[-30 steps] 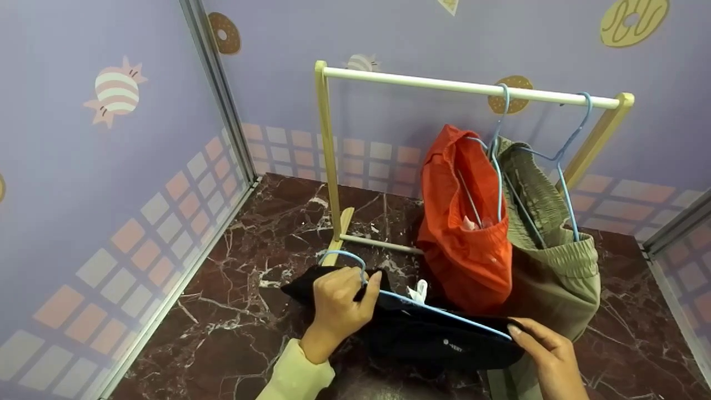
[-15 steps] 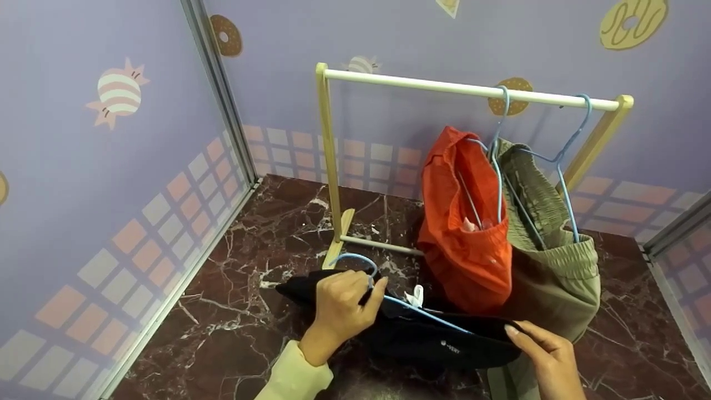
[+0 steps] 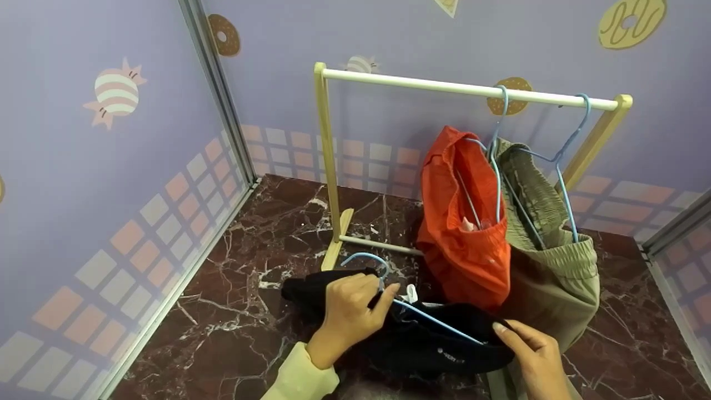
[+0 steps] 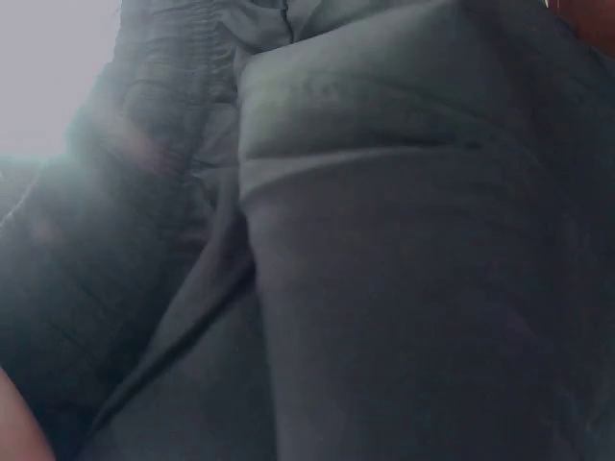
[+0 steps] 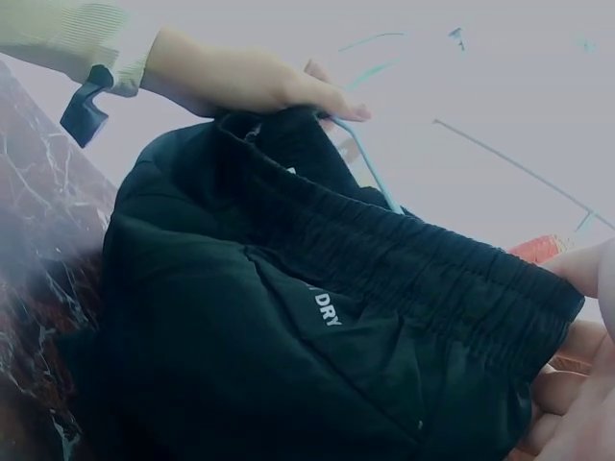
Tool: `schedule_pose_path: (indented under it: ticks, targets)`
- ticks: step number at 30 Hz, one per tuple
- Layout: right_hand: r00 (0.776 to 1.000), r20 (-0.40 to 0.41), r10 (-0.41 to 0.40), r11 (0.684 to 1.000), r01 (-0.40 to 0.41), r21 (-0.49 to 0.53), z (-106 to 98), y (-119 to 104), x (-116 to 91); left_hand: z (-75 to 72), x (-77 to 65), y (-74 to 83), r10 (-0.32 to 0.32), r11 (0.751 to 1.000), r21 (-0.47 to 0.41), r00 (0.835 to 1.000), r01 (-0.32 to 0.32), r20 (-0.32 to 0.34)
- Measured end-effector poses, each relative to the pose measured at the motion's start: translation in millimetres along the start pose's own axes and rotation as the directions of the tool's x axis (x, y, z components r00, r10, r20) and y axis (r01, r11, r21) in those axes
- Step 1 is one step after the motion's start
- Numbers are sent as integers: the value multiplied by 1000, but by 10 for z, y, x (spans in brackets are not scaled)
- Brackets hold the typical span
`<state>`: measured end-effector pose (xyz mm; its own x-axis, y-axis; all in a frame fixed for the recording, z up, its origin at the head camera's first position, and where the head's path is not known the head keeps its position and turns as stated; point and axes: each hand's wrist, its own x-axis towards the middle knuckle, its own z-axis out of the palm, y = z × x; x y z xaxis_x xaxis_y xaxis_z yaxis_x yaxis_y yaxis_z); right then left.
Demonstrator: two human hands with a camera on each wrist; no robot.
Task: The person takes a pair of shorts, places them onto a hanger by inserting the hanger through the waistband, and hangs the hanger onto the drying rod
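Observation:
Black elastic-waist pants (image 3: 422,353) lie across the lower middle of the head view, waist opening upward. A light blue hanger (image 3: 439,322) runs into that opening, its hook curving up to the left. My left hand (image 3: 351,305) grips the hanger just below the hook, thumb along the wire. At the right end of the waistband (image 5: 413,259), my right hand (image 3: 530,353) pinches the edge between thumb and fingers. White lettering shows on the cloth. In the left wrist view dark fabric (image 4: 384,269) fills most of the picture. The hanger's right end is partly hidden inside the waist.
Behind stands a clothes rack (image 3: 411,83) with a white rail and wooden posts. Orange pants (image 3: 464,250) and khaki pants (image 3: 555,283) hang at its right on blue hangers. Dark red marble-patterned floor (image 3: 222,311) surrounds it, with patterned walls at the back and sides.
My left hand and the hanger have shifted slightly right. My right hand has moved left with the waistband edge, and the waist opening gapes wider. The hanger's right end has drawn back from the waistband corner.

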<state>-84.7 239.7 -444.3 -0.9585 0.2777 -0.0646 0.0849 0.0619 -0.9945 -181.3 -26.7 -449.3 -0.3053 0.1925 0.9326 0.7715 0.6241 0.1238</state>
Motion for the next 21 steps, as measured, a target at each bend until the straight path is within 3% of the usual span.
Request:
schedule_pose_path:
  ticks: [9,14,18,21]
  targets:
    - [1000,-23,-10,999,9,-46,115,20,21,37,4,52,-35,999,12,999,35,30]
    - [1000,-2,-22,993,22,-116,156,68,49,58,-10,66,-95,995,-17,994,96,46]
    - [992,31,-119,972,123,-198,151,130,62,65,-32,45,-146,988,-37,989,147,35]
    - [971,80,-227,944,240,-225,131,180,60,65,-41,22,-166,985,-36,986,167,21]
